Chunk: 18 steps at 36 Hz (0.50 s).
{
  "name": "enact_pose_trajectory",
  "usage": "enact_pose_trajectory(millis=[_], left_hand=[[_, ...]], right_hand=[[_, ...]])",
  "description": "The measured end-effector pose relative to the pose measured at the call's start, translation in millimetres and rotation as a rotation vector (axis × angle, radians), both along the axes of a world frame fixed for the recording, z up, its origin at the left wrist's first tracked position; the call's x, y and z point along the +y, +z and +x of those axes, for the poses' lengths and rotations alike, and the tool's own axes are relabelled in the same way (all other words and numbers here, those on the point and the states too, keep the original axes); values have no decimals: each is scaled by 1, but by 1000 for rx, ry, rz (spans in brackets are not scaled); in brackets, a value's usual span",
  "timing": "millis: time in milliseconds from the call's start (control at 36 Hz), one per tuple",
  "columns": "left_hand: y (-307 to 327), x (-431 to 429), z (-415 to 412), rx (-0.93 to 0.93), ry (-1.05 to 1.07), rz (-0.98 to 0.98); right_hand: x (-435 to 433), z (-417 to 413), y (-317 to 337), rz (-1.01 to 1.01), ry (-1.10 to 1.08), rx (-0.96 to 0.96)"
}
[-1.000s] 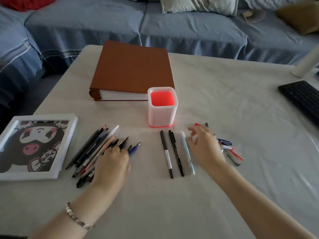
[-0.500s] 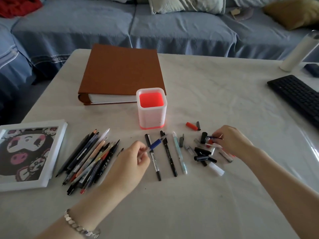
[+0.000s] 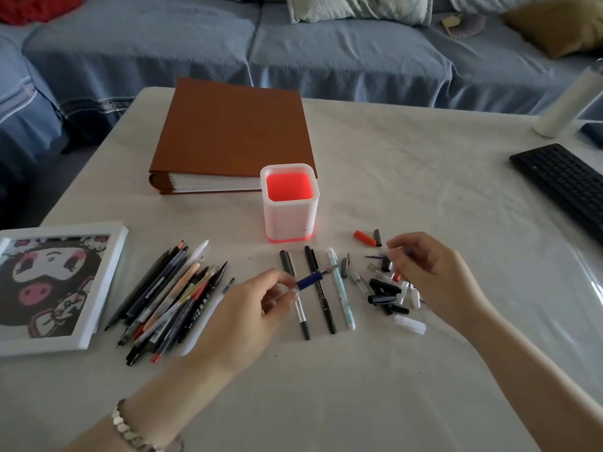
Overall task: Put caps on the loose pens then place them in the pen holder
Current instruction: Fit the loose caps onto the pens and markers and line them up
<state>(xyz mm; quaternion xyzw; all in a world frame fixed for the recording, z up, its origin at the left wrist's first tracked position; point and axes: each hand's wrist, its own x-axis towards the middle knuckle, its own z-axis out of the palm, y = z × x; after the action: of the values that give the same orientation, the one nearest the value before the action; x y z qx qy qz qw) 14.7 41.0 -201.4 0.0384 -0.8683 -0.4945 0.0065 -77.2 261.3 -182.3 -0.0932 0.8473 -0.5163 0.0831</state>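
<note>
Fingers of the left hand (image 3: 251,308) pinch a blue pen (image 3: 308,281) near the pen holder (image 3: 290,220); fingers of the right hand (image 3: 427,272) pinch a small, blurred blue piece (image 3: 406,253) above loose caps (image 3: 385,290).

A pale cloth-covered worktop (image 3: 408,177) carries a thick brown leather-look album (image 3: 235,132), lying flat towards the far side with its white page edges facing the near side. A white-framed cartoon picture (image 3: 55,285) lies flat at the left edge. A black computer keyboard (image 3: 564,187) sits at the right edge, with a white cylindrical bottle (image 3: 567,102) beyond it. Behind stands a blue fabric sofa (image 3: 342,60) with a pale cushion (image 3: 359,8), a mustard cushion (image 3: 554,24) and a red cloth (image 3: 36,8).
</note>
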Motion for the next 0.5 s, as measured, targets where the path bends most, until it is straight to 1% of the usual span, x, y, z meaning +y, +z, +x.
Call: enact_pose_trajectory(millis=[56, 111, 278, 500], left_hand=[[2, 0, 1, 4, -12, 12], [4, 0, 2, 6, -15, 22], [6, 0, 5, 5, -27, 16], [8, 2, 7, 27, -50, -6]], right_hand=[[-6, 7, 6, -76, -9, -36], [-10, 11, 8, -96, -4, -48], [-20, 19, 12, -59, 83, -53], [-24, 21, 5, -74, 101, -121]])
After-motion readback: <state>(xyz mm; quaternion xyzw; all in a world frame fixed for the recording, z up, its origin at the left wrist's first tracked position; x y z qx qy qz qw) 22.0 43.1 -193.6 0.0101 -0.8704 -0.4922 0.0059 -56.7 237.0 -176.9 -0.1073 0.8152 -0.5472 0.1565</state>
